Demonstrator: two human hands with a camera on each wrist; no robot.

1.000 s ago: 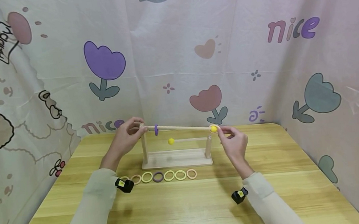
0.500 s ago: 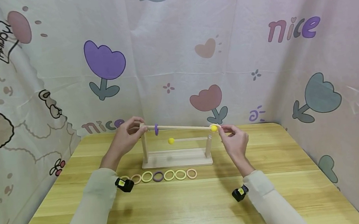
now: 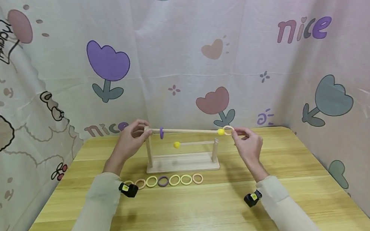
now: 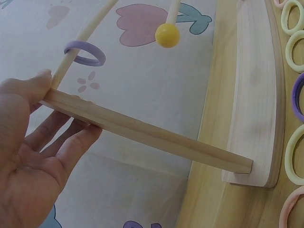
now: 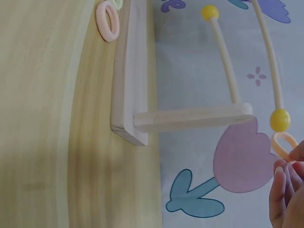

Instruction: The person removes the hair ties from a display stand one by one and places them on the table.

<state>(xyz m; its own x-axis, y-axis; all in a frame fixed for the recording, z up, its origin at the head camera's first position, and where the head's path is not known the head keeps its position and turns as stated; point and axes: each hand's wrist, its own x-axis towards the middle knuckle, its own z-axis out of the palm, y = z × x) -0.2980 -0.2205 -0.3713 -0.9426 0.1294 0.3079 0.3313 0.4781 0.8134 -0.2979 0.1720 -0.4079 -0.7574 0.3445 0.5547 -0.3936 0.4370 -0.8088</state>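
Observation:
My left hand (image 3: 128,144) grips the top of the tall left post (image 4: 142,130) of a wooden stand (image 3: 182,163), thumb at the foot of the upper rod (image 3: 190,130). A purple ring (image 4: 84,46) hangs on that rod near the hand. The rod slopes gently down to the right and ends in a yellow ball (image 3: 221,131). Just beyond the ball, my right hand (image 3: 248,145) pinches a peach ring (image 5: 276,149) between thumb and fingertips, the ring's edge right by the ball. Lower down, a second rod (image 3: 196,143) points left from the short right post (image 5: 194,118), tipped with another yellow ball (image 3: 176,145).
Several yellow, pink and purple rings lie in a row before the stand, among them a purple ring (image 3: 159,182) and a pink ring (image 5: 101,23) at the right end. My left sleeve (image 3: 91,212) overlaps the row's left end. A patterned cloth (image 3: 171,45) hangs behind the table (image 3: 196,219).
My right hand has moved a little to the right with the peach ring, which overlapped the upper rod's ball before and now sits beside it. My left hand stays on the post.

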